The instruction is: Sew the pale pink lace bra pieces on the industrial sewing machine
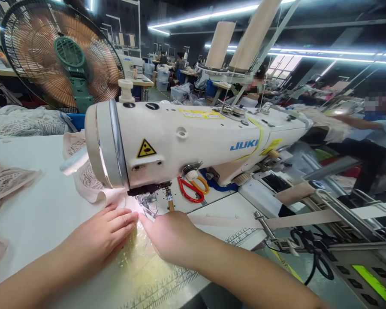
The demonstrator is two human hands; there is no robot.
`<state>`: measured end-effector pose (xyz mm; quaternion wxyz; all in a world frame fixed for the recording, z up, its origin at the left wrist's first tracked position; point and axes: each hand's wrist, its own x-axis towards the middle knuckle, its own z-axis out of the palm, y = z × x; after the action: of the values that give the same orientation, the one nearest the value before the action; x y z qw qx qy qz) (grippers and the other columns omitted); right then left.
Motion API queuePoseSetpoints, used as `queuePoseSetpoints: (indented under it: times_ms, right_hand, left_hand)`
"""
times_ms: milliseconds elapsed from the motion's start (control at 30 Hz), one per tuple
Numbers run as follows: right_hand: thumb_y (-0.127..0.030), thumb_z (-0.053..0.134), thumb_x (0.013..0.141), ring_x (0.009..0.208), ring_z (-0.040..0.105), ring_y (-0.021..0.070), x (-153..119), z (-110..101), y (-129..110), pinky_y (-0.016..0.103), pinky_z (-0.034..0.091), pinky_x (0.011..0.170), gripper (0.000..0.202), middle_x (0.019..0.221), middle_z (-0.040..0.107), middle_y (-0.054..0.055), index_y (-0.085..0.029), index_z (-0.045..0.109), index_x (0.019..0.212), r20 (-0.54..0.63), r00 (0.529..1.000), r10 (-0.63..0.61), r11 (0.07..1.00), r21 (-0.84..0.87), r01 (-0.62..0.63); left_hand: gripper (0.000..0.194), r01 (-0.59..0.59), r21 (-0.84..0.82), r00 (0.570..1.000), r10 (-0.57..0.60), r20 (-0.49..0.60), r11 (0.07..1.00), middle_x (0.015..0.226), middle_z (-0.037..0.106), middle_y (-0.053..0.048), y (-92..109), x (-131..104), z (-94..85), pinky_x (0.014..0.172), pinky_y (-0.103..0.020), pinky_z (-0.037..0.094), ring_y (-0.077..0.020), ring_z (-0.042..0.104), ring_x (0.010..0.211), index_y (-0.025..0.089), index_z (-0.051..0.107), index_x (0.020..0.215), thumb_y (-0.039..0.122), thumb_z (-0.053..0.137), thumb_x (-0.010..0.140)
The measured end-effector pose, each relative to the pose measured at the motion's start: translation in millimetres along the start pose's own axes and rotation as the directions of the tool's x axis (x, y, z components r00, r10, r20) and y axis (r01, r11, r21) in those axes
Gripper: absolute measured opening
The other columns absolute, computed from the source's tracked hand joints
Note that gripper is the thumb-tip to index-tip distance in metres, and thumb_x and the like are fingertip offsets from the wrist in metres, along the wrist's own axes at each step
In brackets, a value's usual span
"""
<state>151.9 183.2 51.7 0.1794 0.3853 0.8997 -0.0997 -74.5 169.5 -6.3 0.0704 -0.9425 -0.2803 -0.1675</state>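
Both hands lie flat and open: left hand [104,234] and right hand [170,238] press pale pink lace fabric [116,198] on the white desk [35,206] under the white sewing machine [186,137] needle; seaming seems underway, needing steady guiding.

— What can't you make out at the needle?
— The sewing machine [193,141] head hides it; the right hand [170,238] covers the fabric edge, fingertips out of sight.
— And the left hand [104,234]?
— Its forearm runs off the bottom edge.
— Further back?
— The fan [61,56] is cut at the top; faces are blurred, distant workers too small.
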Motion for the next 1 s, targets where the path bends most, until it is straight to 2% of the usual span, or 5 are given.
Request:
queuePoseSetpoints:
  times_ms: [300, 467, 833, 900, 1000]
  right_hand:
    - [-0.013, 0.069, 0.075, 0.08, 0.072, 0.0321, 11, -20, -16, 0.037, 0.053, 0.062, 0.092, 0.093, 0.075, 0.017, -0.011, 0.028, 0.157, 0.113, 0.986, 0.122, 0.992, 0.019, -0.125]
    - [-0.016, 0.07, 0.073, 0.064, 0.068, 0.0285, 18, -8, -21, 0.035, 0.05, 0.056, 0.094, 0.072, 0.071, 0.012, -0.011, 0.028, 0.157, 0.085, 0.987, 0.138, 0.99, -0.013, -0.138]
    - [-0.017, 0.067, 0.076, 0.092, 0.068, 0.0289, 8, 30, -17, 0.037, 0.058, 0.074, 0.091, 0.1, 0.07, 0.017, -0.013, 0.028, 0.158, -0.035, 0.997, 0.076, 0.993, 0.09, -0.072]
    - [-0.019, 0.065, 0.079, 0.096, 0.067, 0.0287, 7, 34, -15, 0.037, 0.058, 0.077, 0.09, 0.103, 0.068, 0.017, -0.013, 0.025, 0.159, -0.021, 0.998, 0.056, 0.995, 0.088, -0.054]
    - [-0.021, 0.063, 0.081, 0.095, 0.066, 0.0282, 9, 38, -13, 0.037, 0.058, 0.077, 0.089, 0.102, 0.068, 0.016, -0.012, 0.023, 0.159, -0.038, 0.998, 0.043, 0.994, 0.097, -0.039]
  left_hand:
    - [0.035, 0.024, 0.026, 0.999, -0.024, 0.028, 0.999, 0.13, 0.071, -0.005, -24, 1, 1.7, 0.106, -0.039, 0.048, -0.0242, 0.068, 0.113, 0.023, 0.066, 0.125, 0.018, 0.046, 0.097]
    - [0.038, 0.034, 0.109, 0.998, -0.04, 0.053, 0.993, 0.131, 0.07, -0.004, -32, 3, -0.3, 0.106, -0.042, 0.045, -0.024, 0.067, 0.113, 0.022, 0.067, 0.125, 0.016, 0.04, 0.1]
    - [0.034, 0.16, 0.288, 0.98, -0.187, 0.069, 0.944, 0.095, 0.073, -0.01, -40, -5, -5.8, 0.093, -0.052, 0.049, -0.0302, 0.066, 0.093, 0.022, 0.07, 0.119, 0.027, 0.042, 0.101]
    - [0.032, 0.29, 0.37, 0.949, -0.315, 0.007, 0.882, 0.08, 0.068, -0.01, -39, -11, -9.0, 0.097, -0.061, 0.045, -0.0345, 0.065, 0.093, 0.019, 0.074, 0.106, 0.032, 0.046, 0.099]
    - [0.035, 0.565, 0.365, 0.814, -0.573, -0.098, 0.74, 0.084, 0.067, -0.013, -44, -14, -14.6, 0.093, -0.061, 0.048, -0.0409, 0.064, 0.099, 0.014, 0.074, 0.097, 0.043, 0.053, 0.096]
